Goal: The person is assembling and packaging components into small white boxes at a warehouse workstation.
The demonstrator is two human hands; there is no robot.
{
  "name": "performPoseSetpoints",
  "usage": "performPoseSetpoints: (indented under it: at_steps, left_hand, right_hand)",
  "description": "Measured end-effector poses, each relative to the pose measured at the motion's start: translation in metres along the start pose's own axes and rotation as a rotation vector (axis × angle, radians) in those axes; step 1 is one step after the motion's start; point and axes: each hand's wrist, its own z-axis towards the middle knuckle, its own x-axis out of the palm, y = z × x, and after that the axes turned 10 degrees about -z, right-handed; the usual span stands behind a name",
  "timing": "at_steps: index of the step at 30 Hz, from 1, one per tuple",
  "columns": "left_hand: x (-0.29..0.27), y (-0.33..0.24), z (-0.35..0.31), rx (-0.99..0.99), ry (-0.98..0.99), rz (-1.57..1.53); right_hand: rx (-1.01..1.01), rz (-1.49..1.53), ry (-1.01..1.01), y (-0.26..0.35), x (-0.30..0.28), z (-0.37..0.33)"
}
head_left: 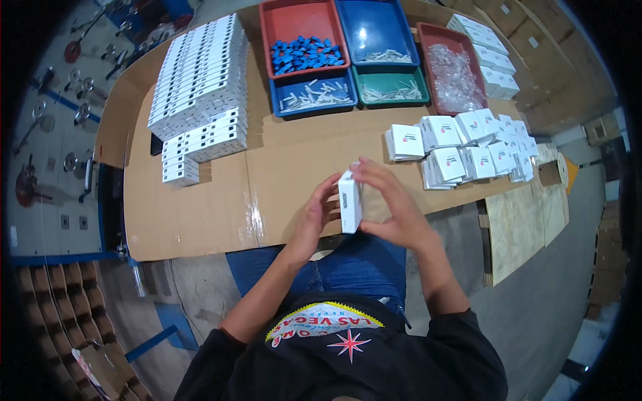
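A small white box (pixel 349 204) stands on edge between my hands, above the near edge of the cardboard-covered table. My right hand (pixel 400 212) grips it from the right, fingertips at its top and thumb near its bottom. From the other side, the curled fingers of my left hand (pixel 311 217) rest against the box, partly hidden behind it. Dark printing marks the narrow side that faces me. To the right of my hands lie several piles of flat white packets (pixel 445 162) with small printed marks.
Long stacks of white boxes (pixel 200 73) fill the table's left. At the back sit a red tray (pixel 299 19) of blue parts, blue trays (pixel 374 27) and a green tray (pixel 428 93) with white sticks. Another red tray (pixel 428 40) holds clear plastic pieces. More white boxes (pixel 491 53) stand beyond.
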Motion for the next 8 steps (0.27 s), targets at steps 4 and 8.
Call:
performPoseSetpoints:
  at_steps: [4,8]
  left_hand:
    - [0.014,-0.003,-0.006,-0.033,-0.024,0.159]
    - [0.007,-0.009,-0.017,0.171,0.002,0.137]
  right_hand:
    - [-0.085,-0.175,0.028,0.015,0.022,-0.006]
    - [0.109,0.11,-0.071,0.026,0.029,-0.008]
